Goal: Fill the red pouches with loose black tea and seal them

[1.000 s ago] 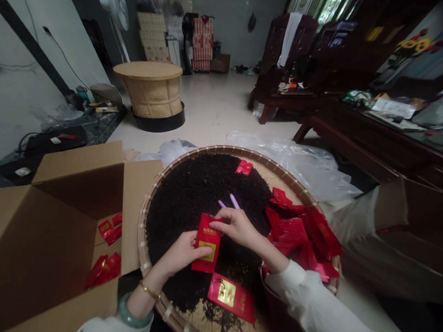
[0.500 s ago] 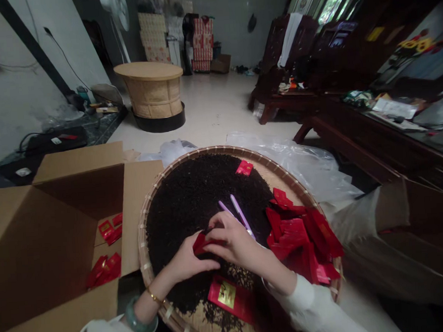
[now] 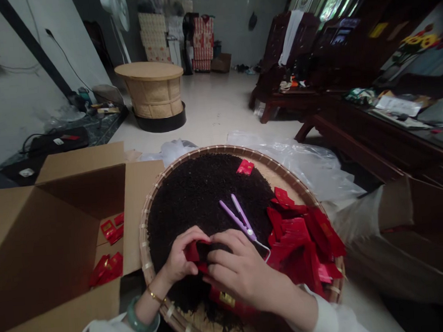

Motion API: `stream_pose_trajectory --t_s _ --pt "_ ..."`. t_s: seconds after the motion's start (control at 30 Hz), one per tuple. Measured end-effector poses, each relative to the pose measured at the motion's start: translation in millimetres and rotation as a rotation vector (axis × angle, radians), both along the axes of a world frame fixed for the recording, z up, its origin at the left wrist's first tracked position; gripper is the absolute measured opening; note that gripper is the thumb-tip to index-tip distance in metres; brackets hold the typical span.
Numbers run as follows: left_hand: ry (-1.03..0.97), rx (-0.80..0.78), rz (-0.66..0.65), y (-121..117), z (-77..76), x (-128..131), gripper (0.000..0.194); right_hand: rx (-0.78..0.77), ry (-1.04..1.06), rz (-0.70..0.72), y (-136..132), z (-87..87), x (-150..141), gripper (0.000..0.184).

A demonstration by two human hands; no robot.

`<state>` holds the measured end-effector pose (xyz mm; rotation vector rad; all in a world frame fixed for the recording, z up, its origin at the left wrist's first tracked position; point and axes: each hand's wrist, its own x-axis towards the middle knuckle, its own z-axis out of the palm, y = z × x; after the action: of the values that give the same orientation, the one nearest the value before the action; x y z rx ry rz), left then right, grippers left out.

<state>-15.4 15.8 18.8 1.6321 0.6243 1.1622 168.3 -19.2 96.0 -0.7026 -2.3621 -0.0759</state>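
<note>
My left hand (image 3: 184, 254) is closed around a red packet (image 3: 192, 251), whose mouth gapes toward the right. My right hand (image 3: 240, 271) curls its fingers at the packet's other side. A dark gap shows between both hands; what is inside I cannot make out. Below them is a wide round bamboo tray (image 3: 145, 242) with a heap of dark loose tea leaves (image 3: 193, 198). Just beyond my right hand, a purple hand-held sealer (image 3: 236, 218), shaped like tongs, rests on the leaves. Another red packet with a gold label (image 3: 226, 299) lies under my right hand, partly hidden.
A pile of red packets (image 3: 298, 236) fills the tray's right side. One small red packet (image 3: 245, 167) sits at the far edge of the leaves. At left, an open cardboard box (image 3: 143, 212) contains several red packets (image 3: 107, 267). Clear plastic sheeting (image 3: 300, 163) lies behind the tray.
The packet was first held flat, face up; it is now tipped and its mouth spread. My right hand has come lower and nearer, uncovering the sealer and covering the packet lying below.
</note>
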Motion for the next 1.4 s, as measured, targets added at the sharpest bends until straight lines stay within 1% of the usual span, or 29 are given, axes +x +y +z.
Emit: stream_pose_trajectory --t_s 0.07,0.13,0.23,0.33,0.4,0.5,0.63,0.73,0.8,0.87,0.93,1.0,1.03,1.07,1.1,1.13,1.17,1.23,1.27,1.3,1.33,1.4 --pt "-0.014 0.003 0.002 -1.0 0.8 -1.7 0.069 -0.025 -0.065 0.014 -5.3 3.4 0.8 0.017" --pt "0.008 -0.012 0.005 -2.4 2.9 -2.3 0.068 -0.090 -0.153 0.011 -9.0 5.7 0.9 0.015" --pt "0.073 -0.029 0.022 -3.9 6.1 -0.6 0.068 -0.244 -0.207 -0.026 -10.0 5.0 -0.2 0.010" --pt "0.109 -0.024 0.012 -3.8 5.4 2.2 0.066 -0.402 -0.206 -0.073 -6.9 -0.1 -1.4 0.016" --pt "0.101 -0.043 -0.007 -2.9 2.7 3.1 0.069 -0.473 -0.238 -0.096 -4.2 -2.9 -1.2 0.016" --pt "0.111 -0.109 -0.017 -1.0 -1.5 2.1 0.081 -0.568 -0.322 -0.112 -0.8 -1.8 1.0 0.017" --pt "0.265 -0.164 0.008 0.8 -2.4 -1.0 0.090 -0.670 -0.431 -0.116 2.9 4.7 3.8 0.021" --pt "0.322 -0.191 -0.002 1.5 -0.7 -1.3 0.090 -0.690 -0.449 -0.104 5.4 7.8 3.4 0.022" --pt "0.317 -0.234 -0.005 1.8 -0.2 -1.0 0.091 -0.680 -0.408 -0.069 6.7 11.6 3.5 0.021" --pt "0.292 -0.295 0.007 1.9 -0.6 -1.5 0.092 -0.665 -0.301 -0.023 8.3 18.5 6.4 0.018" --pt "0.246 -0.344 0.015 1.9 -1.5 -3.4 0.092 -0.672 -0.112 0.014 11.1 26.5 13.5 0.017" --pt "0.185 -0.377 0.014 1.7 -2.2 -6.2 0.089 -0.712 0.106 -0.013 15.0 29.5 23.4 0.020" --pt "0.150 -0.393 0.008 1.6 -2.5 -7.8 0.088 -0.746 0.181 -0.053 17.0 27.0 28.4 0.021" --pt "0.114 -0.410 -0.002 1.5 -2.7 -9.2 0.088 -0.784 0.209 -0.113 18.7 21.2 32.5 0.021" --pt "0.081 -0.425 -0.013 1.5 -2.8 -10.6 0.088 -0.822 0.173 -0.174 19.8 12.0 35.2 0.020" --pt "0.058 -0.432 -0.025 1.4 -2.8 -11.7 0.089 -0.868 0.063 -0.208 20.2 -0.2 36.2 0.023" --pt "0.046 -0.429 -0.036 1.4 -2.7 -12.5 0.089 -0.895 -0.074 -0.250 19.7 -14.6 35.3 0.033" --pt "0.047 -0.400 -0.052 1.6 -1.8 -13.6 0.089 -0.885 -0.367 -0.386 16.4 -45.4 28.3 0.065" --pt "0.058 -0.381 -0.061 1.7 -1.1 -13.7 0.088 -0.857 -0.466 -0.451 14.0 -59.5 23.2 0.076" --pt "0.069 -0.362 -0.072 1.7 -0.3 -13.7 0.088 -0.815 -0.529 -0.510 11.5 -71.6 17.7 0.078" --pt "0.078 -0.345 -0.088 1.8 0.8 -13.4 0.088 -0.762 -0.567 -0.549 9.2 -80.9 12.5 0.074" --pt "0.087 -0.320 -0.122 1.7 3.2 -12.4 0.087 -0.686 -0.589 -0.540 5.7 -91.0 4.7 0.058"
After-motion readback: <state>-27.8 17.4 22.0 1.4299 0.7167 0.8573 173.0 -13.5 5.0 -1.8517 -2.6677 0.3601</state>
